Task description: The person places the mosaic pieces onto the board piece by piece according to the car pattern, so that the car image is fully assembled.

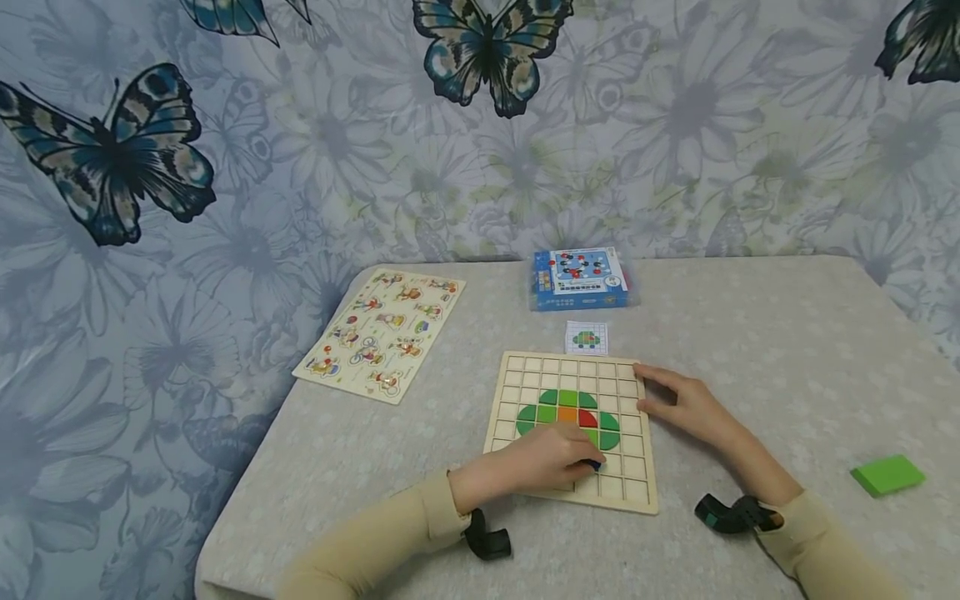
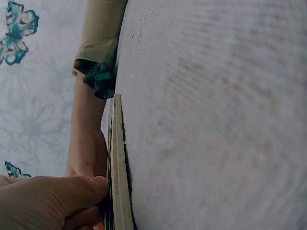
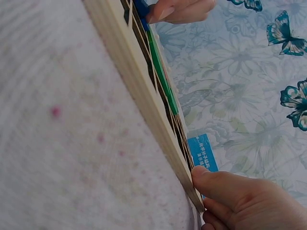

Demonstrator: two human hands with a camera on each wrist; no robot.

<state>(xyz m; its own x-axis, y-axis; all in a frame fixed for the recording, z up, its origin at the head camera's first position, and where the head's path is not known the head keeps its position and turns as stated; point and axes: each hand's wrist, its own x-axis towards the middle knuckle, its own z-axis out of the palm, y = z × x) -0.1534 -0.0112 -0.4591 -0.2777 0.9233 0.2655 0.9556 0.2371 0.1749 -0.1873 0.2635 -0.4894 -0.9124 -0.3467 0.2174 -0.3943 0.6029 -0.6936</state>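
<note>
A square wooden grid board [image 1: 630, 492] lies on the table, with green, orange and red tiles [image 1: 568, 398] set in its squares as a rounded shape. Over the board's lower part, my left hand [image 1: 546, 457] pinches a small dark blue piece [image 1: 596, 464] close to the surface, just below the green tiles. That blue piece [image 3: 141, 10] also shows at the fingertips in the right wrist view, mostly covered by them. At the board's upper right corner, my right hand [image 1: 692, 406] grips the edge with thumb and fingers.
Behind the board lies a small pattern card [image 1: 587, 339], with a blue box [image 1: 580, 279] farther back. A wooden picture puzzle [image 1: 382, 333] is at the back left. Far right sits a bright green block [image 1: 888, 476]. A butterfly-patterned wall [image 1: 675, 150] stands behind the table.
</note>
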